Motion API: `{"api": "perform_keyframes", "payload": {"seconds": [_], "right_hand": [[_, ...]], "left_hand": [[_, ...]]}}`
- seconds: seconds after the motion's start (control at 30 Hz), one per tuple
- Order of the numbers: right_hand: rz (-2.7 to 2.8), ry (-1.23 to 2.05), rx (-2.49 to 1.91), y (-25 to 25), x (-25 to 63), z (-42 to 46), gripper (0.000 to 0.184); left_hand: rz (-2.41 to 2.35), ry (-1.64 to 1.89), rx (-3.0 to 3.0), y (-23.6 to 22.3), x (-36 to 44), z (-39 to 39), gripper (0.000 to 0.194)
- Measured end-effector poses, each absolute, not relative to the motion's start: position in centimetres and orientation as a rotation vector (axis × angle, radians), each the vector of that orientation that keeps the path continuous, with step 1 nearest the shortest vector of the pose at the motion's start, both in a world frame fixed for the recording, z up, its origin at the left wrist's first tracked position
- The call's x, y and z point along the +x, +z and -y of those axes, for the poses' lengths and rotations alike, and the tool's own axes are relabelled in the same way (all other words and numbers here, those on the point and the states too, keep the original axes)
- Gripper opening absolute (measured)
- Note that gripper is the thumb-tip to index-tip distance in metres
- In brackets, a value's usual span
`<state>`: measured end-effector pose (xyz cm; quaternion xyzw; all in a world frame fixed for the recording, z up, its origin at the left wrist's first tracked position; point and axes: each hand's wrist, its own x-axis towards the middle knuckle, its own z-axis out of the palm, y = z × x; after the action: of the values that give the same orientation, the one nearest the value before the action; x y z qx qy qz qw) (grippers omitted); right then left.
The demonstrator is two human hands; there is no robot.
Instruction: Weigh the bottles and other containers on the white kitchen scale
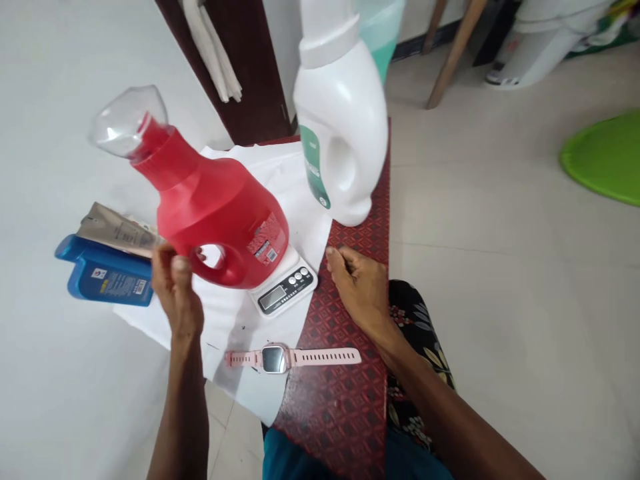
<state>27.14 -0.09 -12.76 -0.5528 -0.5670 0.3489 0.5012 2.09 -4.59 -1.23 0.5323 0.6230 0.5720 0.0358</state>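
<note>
A red detergent bottle (225, 207) with a clear cap stands on a small white kitchen scale (290, 283), whose display looks blank. At the handle side of that bottle is my left hand (177, 293), thumb raised and apart from the fingers. Some of its fingers are partly hidden, and whether they touch the bottle is unclear. My right hand (360, 283) rests in a loose fist by the table's right edge, with nothing seen in it. It lies just below a white detergent bottle (345, 120) with a green label.
A pink-strapped smartwatch (274, 359) lies on the white cloth (273, 167) near me. The cloth covers part of the red patterned table (340, 407). Left stand a blue bottle (110, 280) and a beige tube (117, 230). A teal-and-clear container (385, 40) is behind the white bottle.
</note>
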Motion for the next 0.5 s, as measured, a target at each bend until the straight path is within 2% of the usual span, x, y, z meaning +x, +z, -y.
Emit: {"api": "perform_keyframes", "payload": {"seconds": [0.1, 0.23, 0.37, 0.5], "right_hand": [[1.378, 0.848, -1.338, -13.1, 27.1, 0.2, 0.050], [1.389, 0.857, -1.351, -13.3, 27.2, 0.2, 0.052], [1.410, 0.845, -1.364, -13.2, 27.3, 0.3, 0.053], [1.398, 0.859, -1.364, -13.2, 27.3, 0.3, 0.055]], "left_hand": [[-1.793, 1.871, 1.411, -2.0, 3.9, 3.5, 0.053], [-1.675, 1.983, 1.093, -1.8, 4.8, 1.7, 0.059], [-1.706, 2.102, 1.004, -0.8, 3.3, 0.5, 0.049], [-1.803, 2.262, 1.003, -0.7, 0.0, -2.1, 0.048]]}}
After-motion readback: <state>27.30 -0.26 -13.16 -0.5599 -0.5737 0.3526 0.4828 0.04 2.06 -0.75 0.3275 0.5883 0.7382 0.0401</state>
